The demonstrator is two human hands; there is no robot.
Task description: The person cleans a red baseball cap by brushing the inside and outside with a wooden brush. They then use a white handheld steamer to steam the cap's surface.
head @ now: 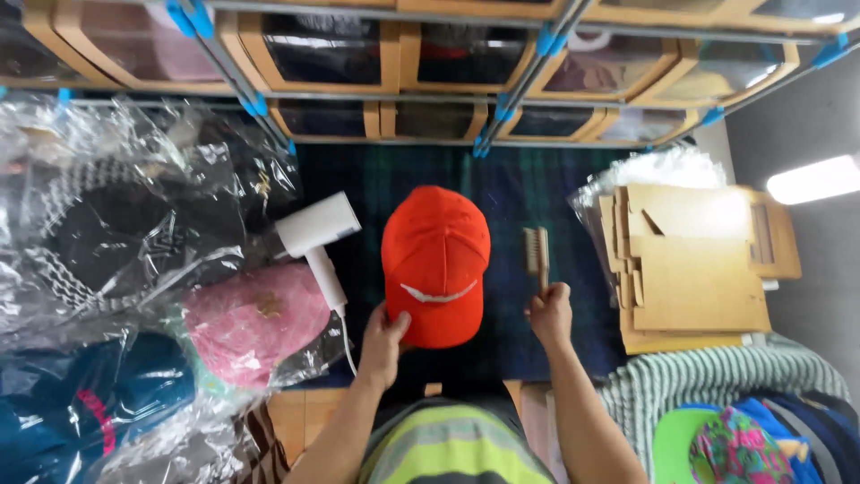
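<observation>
Orange cap [436,260], wooden brush [537,254] beside.

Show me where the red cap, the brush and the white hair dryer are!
red cap [436,255], head view, on the top of its crown.
brush [537,251], head view, on its wooden bristle head.
white hair dryer [315,224], head view, on its barrel.

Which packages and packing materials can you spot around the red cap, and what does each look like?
Clear plastic bags: heaped at left, crinkled, holding dark and patterned hats.
Bagged pink hat: left of the red cap, fuzzy.
Flat cardboard pieces: stacked at right, brown.
Window boxes: on the rack at the top, brown frames, clear fronts.
No screens or signs.
</observation>
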